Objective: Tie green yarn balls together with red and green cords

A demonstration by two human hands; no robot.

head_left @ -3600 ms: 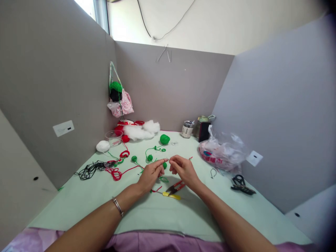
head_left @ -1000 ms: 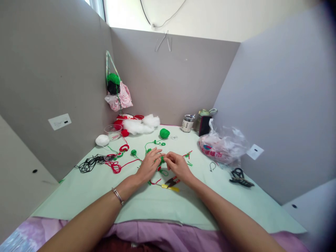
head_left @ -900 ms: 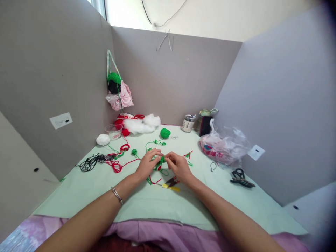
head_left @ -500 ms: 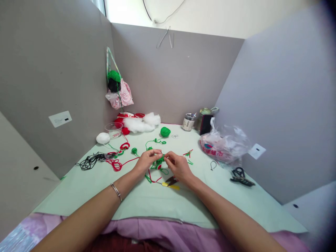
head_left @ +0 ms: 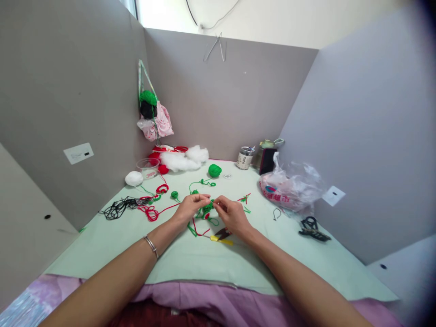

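Observation:
Over the middle of the table, my left hand (head_left: 191,208) pinches a small green crocheted piece (head_left: 206,209) with a red patch at its lower edge. My right hand (head_left: 232,214) is closed at the piece's right side, thumb and forefinger pressed together at its top edge; what lies between those fingertips is too small to make out. Loose green and red yarn hangs beneath. Just below the hands lie a yellow-handled tool (head_left: 221,240) and dark scissors (head_left: 223,234), partly hidden by my right hand. A green yarn ball (head_left: 214,170) rests behind.
Black yarn (head_left: 124,208), red yarn (head_left: 150,212) and a white ball (head_left: 134,178) lie left. White stuffing (head_left: 184,159) and a clear tub (head_left: 149,169) stand at the back. Rightward are a can (head_left: 244,159), a plastic bag (head_left: 289,186) and a black hair claw (head_left: 313,230). Grey partitions enclose the table.
Almost nothing differs. Both hands stay at the same spot on the green crocheted piece, with only a slight shift of the fingers and of the view.

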